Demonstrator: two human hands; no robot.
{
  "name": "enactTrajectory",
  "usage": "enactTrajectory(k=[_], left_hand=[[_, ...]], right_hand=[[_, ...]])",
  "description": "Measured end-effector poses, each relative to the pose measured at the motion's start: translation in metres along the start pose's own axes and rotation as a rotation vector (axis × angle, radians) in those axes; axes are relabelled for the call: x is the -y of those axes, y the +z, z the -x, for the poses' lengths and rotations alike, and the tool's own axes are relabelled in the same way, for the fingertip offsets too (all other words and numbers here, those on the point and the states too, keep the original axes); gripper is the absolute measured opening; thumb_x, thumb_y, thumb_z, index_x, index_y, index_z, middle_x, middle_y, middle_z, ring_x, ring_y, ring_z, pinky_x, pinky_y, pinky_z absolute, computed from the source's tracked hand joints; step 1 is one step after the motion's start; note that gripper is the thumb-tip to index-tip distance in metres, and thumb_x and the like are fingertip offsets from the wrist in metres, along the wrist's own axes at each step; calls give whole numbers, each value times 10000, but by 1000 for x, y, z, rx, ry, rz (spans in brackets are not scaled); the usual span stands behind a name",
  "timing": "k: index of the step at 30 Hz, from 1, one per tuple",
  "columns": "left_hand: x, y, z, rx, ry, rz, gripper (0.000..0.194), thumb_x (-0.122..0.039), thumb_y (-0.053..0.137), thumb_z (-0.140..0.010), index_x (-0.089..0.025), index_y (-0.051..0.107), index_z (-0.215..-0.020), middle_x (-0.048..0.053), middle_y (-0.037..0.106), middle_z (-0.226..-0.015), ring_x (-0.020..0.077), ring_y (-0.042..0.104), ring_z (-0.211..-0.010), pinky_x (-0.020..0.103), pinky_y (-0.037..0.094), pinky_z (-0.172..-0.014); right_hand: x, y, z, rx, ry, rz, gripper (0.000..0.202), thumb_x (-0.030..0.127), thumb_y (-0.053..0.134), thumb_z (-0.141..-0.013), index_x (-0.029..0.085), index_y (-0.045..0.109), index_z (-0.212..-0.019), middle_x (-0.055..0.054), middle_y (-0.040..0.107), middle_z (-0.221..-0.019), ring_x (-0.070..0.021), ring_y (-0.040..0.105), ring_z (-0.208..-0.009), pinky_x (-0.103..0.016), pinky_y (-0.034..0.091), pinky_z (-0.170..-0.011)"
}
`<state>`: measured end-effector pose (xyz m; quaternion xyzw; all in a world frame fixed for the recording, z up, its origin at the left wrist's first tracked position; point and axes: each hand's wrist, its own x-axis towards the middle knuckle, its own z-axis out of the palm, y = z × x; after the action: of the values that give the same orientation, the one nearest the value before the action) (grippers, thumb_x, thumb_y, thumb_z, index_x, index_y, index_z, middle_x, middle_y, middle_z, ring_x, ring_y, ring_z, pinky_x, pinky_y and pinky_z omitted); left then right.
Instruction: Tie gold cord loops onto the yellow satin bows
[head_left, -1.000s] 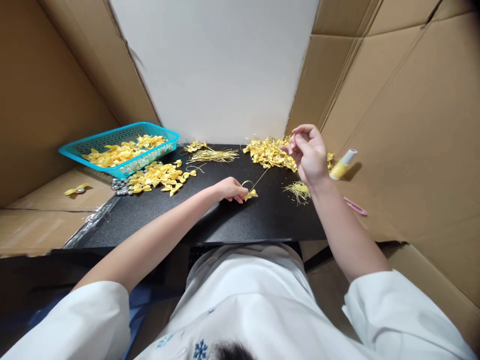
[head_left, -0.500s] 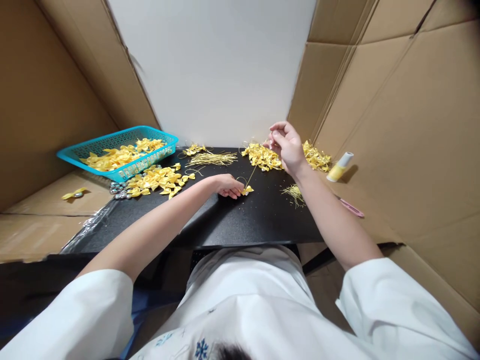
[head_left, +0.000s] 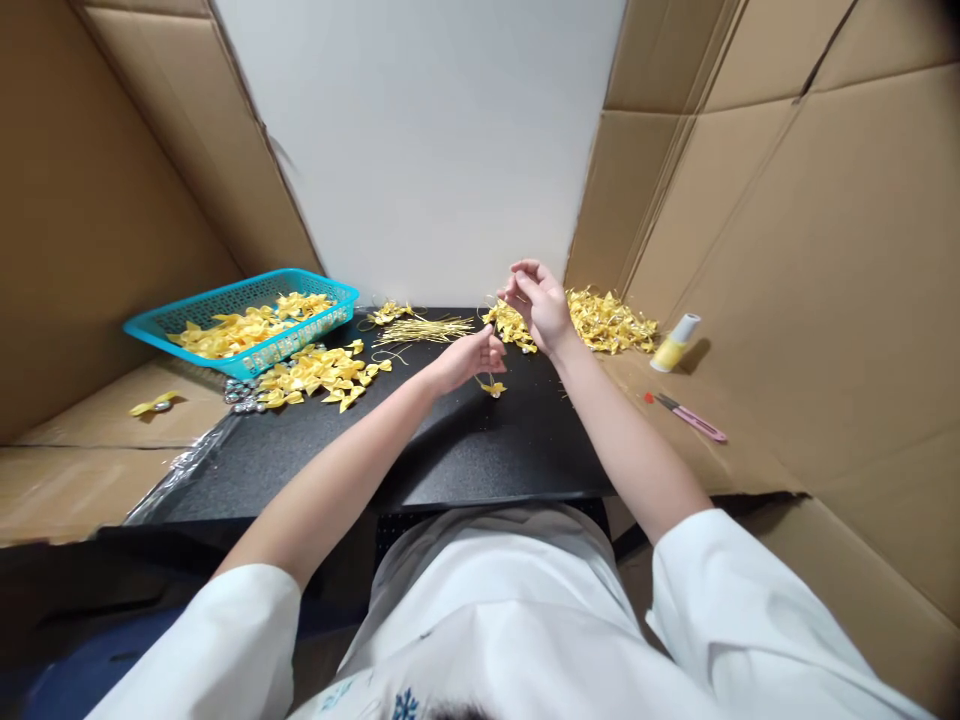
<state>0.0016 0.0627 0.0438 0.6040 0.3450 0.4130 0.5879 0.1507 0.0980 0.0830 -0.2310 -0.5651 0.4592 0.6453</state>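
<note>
Over the middle of the black table (head_left: 300, 470), my left hand (head_left: 474, 358) is closed on a thin gold cord. A yellow bow (head_left: 492, 389) with a shiny bead hangs from the cord just below my left fingers. My right hand (head_left: 538, 298) is raised a little higher to the right, its thumb and fingertips pressed together. Whatever my right fingertips hold is too small to make out. Behind my hands lie a bundle of gold cords (head_left: 427, 329) and a pile of corded yellow bows (head_left: 611, 322).
A blue basket (head_left: 262, 362) of yellow bows stands at the left, with loose bows (head_left: 322, 372) and silver beads (head_left: 244, 396) before it. At the right are a thread spool (head_left: 675, 343), pink-handled snips (head_left: 694, 418) and a small red piece (head_left: 649, 398). Cardboard walls flank the table.
My left hand has risen off the bow, which now hangs beneath it. My right hand has moved left and slightly down, nearer my left. The snips and red piece have come into fuller view.
</note>
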Motion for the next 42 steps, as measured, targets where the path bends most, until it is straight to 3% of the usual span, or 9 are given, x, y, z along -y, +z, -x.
enactTrajectory(k=[3, 5, 12, 22, 26, 30, 33, 36, 42], left_hand=[[6, -3, -4, -97, 40, 223, 545, -584, 552, -853, -204, 318, -541, -64, 251, -487, 83, 312, -429, 249, 359, -504], [12, -11, -5, -117, 56, 315, 545, -513, 553, -871, -200, 255, -539, -74, 179, -500, 68, 214, -417, 225, 280, -461], [33, -22, -6, -41, -157, 296, 506, -407, 615, -835, -194, 286, -514, -75, 185, -503, 52, 174, -401, 210, 206, -418], [37, -12, -6, -37, -239, 298, 448, -240, 505, -914, -175, 369, -492, -63, 236, -474, 50, 219, -376, 183, 199, -384], [38, -12, -10, -153, -149, 520, 342, -273, 532, -921, -161, 503, -600, -29, 431, -507, 63, 362, -416, 171, 314, -411], [36, -19, -15, -383, 28, 660, 228, -249, 508, -941, -169, 606, -750, 16, 689, -766, 58, 520, -524, 169, 430, -512], [38, -23, -17, -463, 100, 576, 151, -235, 564, -907, -150, 667, -837, 59, 736, -926, 91, 655, -731, 190, 513, -684], [46, -21, -16, -356, 138, 357, 184, -295, 722, -780, -122, 707, -840, 85, 741, -890, 166, 695, -862, 279, 534, -850], [61, -5, -14, -62, 68, 44, 289, -388, 793, -621, -120, 736, -716, 98, 741, -799, 261, 700, -921, 433, 502, -962]], right_hand=[[-18, -13, 5, -79, 66, -22, 133, 293, 650, -841, 219, 540, -829, 89, 504, -600, -57, 527, -575, -235, 552, -719], [-31, -26, 9, -121, 113, -11, 143, 272, 661, -818, 209, 534, -800, 104, 482, -563, -51, 483, -530, -245, 551, -721], [-52, -63, 9, -258, 108, -37, 160, 247, 656, -794, 221, 498, -795, 114, 449, -547, -65, 440, -496, -276, 549, -722], [-39, -67, 8, -299, 8, 15, 193, 340, 673, -809, 245, 505, -803, 81, 486, -587, -77, 480, -525, -273, 549, -714], [-43, -55, 17, -164, 22, 173, 208, 388, 675, -792, 230, 543, -819, 48, 573, -626, -101, 575, -599, -261, 524, -662], [-48, -35, 31, 200, 109, 354, 235, 412, 688, -760, 200, 591, -792, 26, 622, -579, -102, 538, -517, -249, 462, -547], [-50, -24, 40, 384, 148, 383, 244, 413, 695, -745, 188, 610, -785, -1, 679, -625, -105, 541, -518, -251, 451, -532], [-49, -16, 45, 421, 138, 328, 262, 432, 704, -733, 189, 621, -787, -19, 710, -682, -131, 606, -586, -268, 485, -573], [-54, -11, 45, 207, 73, 226, 278, 461, 720, -719, 210, 655, -821, -28, 726, -769, -184, 695, -776, -343, 559, -765]])
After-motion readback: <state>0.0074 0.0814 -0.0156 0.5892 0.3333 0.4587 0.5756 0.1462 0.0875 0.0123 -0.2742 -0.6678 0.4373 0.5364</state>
